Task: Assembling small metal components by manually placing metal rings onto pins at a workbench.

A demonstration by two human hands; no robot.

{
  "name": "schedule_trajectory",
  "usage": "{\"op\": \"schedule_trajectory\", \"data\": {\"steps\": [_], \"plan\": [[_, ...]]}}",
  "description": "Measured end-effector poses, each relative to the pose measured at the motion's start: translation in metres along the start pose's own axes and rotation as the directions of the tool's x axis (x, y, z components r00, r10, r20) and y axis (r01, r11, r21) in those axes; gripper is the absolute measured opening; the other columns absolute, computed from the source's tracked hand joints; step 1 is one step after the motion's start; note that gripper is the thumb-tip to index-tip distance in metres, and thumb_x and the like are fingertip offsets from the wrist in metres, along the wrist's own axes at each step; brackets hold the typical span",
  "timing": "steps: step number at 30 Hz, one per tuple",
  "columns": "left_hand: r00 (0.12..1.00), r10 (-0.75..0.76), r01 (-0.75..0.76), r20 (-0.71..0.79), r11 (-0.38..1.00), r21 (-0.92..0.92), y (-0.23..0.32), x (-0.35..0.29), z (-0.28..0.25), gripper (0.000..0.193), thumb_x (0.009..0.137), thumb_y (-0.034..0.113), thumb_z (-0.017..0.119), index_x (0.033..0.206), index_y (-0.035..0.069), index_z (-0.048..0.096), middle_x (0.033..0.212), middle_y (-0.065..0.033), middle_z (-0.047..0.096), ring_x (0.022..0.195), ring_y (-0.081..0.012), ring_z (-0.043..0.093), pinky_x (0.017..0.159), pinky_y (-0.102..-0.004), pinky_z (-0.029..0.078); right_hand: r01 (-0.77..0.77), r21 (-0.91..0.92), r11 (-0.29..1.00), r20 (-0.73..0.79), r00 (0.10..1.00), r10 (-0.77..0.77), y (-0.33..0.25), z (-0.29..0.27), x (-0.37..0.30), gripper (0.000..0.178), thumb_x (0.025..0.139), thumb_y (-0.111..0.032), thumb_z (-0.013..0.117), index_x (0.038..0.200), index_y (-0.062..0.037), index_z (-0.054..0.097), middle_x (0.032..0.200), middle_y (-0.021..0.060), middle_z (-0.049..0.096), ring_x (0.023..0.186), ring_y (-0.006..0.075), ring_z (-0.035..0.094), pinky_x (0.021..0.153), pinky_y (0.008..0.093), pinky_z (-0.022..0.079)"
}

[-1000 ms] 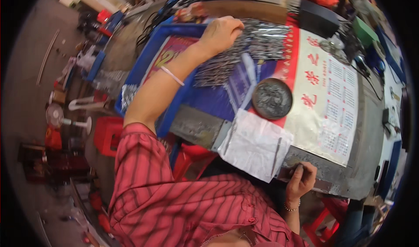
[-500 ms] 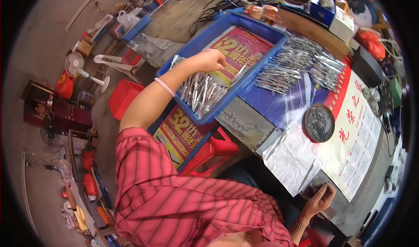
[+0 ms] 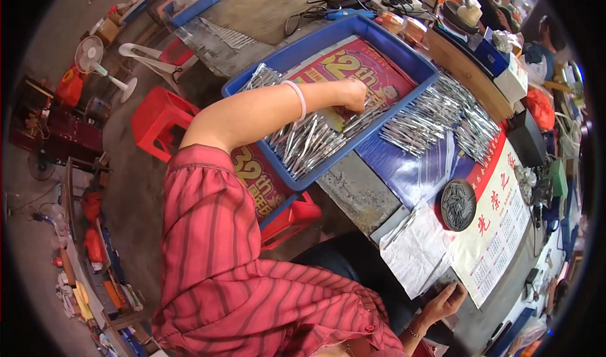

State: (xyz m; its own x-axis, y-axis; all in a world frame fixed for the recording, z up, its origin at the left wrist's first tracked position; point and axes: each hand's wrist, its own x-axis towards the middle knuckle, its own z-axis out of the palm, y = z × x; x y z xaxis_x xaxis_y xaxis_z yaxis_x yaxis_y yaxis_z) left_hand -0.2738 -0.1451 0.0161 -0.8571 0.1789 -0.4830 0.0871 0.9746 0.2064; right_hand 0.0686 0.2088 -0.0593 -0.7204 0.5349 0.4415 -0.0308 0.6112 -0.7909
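Observation:
My left hand [image 3: 353, 96] reaches into a blue tray [image 3: 291, 184], its fingers curled downward beside the right wall. Whatever they pinch is hidden under the hand. Many slim shiny metal pieces [image 3: 306, 143] lie in the tray's near part, with more along the right wall by my fingers. Printed pink and yellow sheets [image 3: 334, 63] line the bottom. At the table's near edge my right hand [image 3: 444, 303] has its fingers bent together, and I cannot make out anything in them. Next to it are crumpled white paper [image 3: 413, 249] and a round bowl [image 3: 457, 204] of small dark grey pieces.
Right of the tray, more slim metal pieces [image 3: 426, 120] are heaped on a blue sheet [image 3: 404, 171]. A calendar sheet [image 3: 499, 231] covers the table's right side. Cables [image 3: 315, 16] lie behind the tray. A red stool [image 3: 161, 114] and a fan [image 3: 89, 55] stand at left.
My left hand has moved right and down to the pieces at the tray's right wall. The whole view has shifted a little. My right hand stays by the table edge.

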Motion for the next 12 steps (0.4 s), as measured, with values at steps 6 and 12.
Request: {"op": "schedule_trajectory", "data": {"steps": [6,12], "plan": [[0.966,0.207,-0.177,-0.152,0.965,0.192,-0.010,0.025,0.014,0.029,0.069,0.019,0.058,0.084,-0.004,0.067,0.092,-0.0240,0.064,0.089,-0.0317,0.064,0.078,-0.0384,0.050,0.014,-0.041,0.999,-0.007,1.000,-0.014,0.006,-0.001,0.000,0.007,0.090,-0.004,0.051,0.092,0.0033,0.050,0.082,0.0031,0.048,0.074,0.0106,0.044,0.067,0.0221,0.038],[0.950,0.211,-0.168,-0.231,0.967,0.193,-0.002,0.014,-0.001,0.037,0.068,0.027,0.065,0.083,-0.007,0.065,0.086,-0.0261,0.063,0.083,-0.0327,0.065,0.074,-0.0390,0.051,-0.052,0.023,0.998,0.072,0.996,0.050,0.013,-0.009,0.000,0.004,0.090,-0.003,0.051,0.091,0.0010,0.051,0.079,0.0014,0.048,0.068,0.0076,0.042,0.061,0.0194,0.036]]}}
